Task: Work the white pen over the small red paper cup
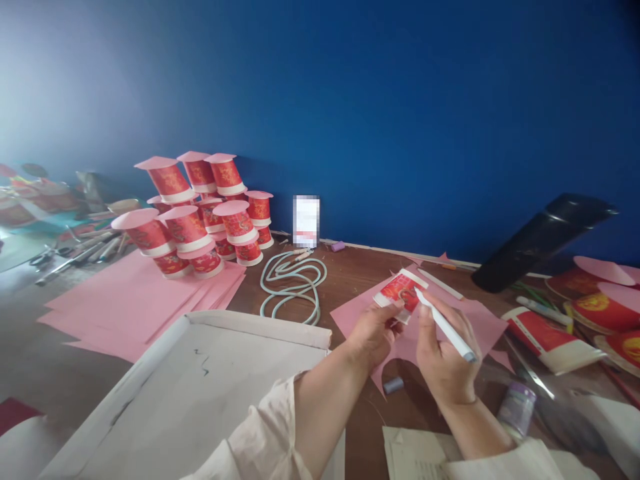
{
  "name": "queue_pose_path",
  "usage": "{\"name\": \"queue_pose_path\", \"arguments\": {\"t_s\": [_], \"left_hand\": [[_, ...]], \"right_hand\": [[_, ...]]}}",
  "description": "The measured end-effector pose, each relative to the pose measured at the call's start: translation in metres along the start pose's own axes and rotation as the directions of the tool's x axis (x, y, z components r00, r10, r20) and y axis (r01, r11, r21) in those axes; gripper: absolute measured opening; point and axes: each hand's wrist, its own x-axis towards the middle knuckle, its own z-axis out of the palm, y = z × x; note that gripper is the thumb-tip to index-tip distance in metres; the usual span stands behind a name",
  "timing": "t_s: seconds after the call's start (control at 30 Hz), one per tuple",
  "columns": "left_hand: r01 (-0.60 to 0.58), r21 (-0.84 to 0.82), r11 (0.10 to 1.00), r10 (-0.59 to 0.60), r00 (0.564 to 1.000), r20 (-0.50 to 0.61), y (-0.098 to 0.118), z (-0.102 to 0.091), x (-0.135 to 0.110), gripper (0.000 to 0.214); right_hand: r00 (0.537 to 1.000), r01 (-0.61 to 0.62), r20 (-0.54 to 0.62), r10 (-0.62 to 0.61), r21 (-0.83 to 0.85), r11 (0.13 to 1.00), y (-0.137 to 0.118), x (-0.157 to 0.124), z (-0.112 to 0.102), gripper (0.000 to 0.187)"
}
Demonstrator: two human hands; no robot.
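My left hand [377, 333] is closed on a red paper cup [395, 293] with a white band and gold markings, held tilted over pink paper [483, 327]. Between the fingers of my right hand [447, 353] is a white marker pen [445, 327], its tip at the cup's printed side. Whether the tip touches the cup I cannot tell. A second slim white stick or pen [440, 283] lies on the paper just behind the cup. A small grey cap [393, 385] rests on the brown table between my wrists.
Stacked red cups with pink paper discs [200, 227] stand at left behind pink sheets [150, 293]. A white box lid [225, 393] lies in front. Near the wall are a coiled cable [295, 287], a phone [306, 220] and a black bottle [540, 240]. Scissors [533, 373] lie right.
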Motion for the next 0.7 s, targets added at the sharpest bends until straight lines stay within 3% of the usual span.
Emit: {"name": "queue_pose_path", "arguments": {"t_s": [0.7], "left_hand": [[-0.01, -0.031, 0.999, 0.009, 0.999, -0.031, -0.0009, -0.0011, 0.0008, 0.032]], "right_hand": [[1.0, 0.015, 0.007, -0.015, -0.017, 1.0, 0.0003, -0.0007, 0.0011, 0.029]]}}
